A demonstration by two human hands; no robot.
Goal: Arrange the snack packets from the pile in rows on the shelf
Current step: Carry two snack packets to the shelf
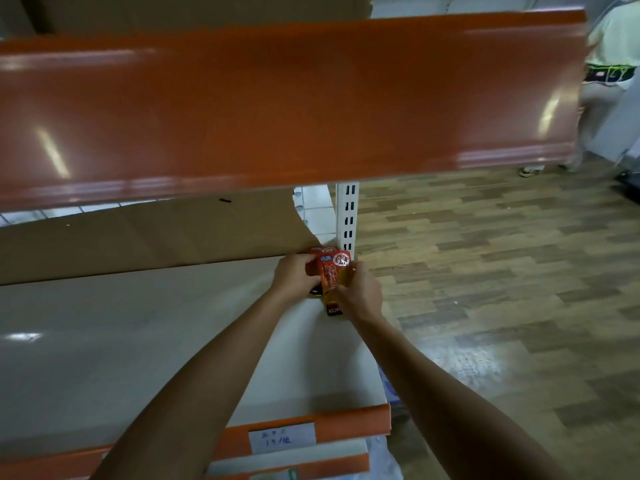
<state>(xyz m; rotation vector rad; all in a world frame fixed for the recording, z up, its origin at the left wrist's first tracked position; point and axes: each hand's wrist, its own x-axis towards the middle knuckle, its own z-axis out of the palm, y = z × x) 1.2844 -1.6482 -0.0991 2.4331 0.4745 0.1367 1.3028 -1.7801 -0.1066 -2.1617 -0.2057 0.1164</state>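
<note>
l hand [293,276], r hand [361,296] grip maybe 2 packets [333,271] on shelf [138,341].

Snack packets [330,271] stand at the shelf's [138,341] back right corner, between both hands

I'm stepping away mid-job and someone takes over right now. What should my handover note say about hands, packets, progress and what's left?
Left hand: holds the red snack packets from their left side.
Right hand: holds the same packets from the right.
Where: back right corner of the white shelf, against the cardboard, beside the slotted post.
Done: only this first small group is at the shelf.
Left: build the rows. The pile is out of view.
</note>
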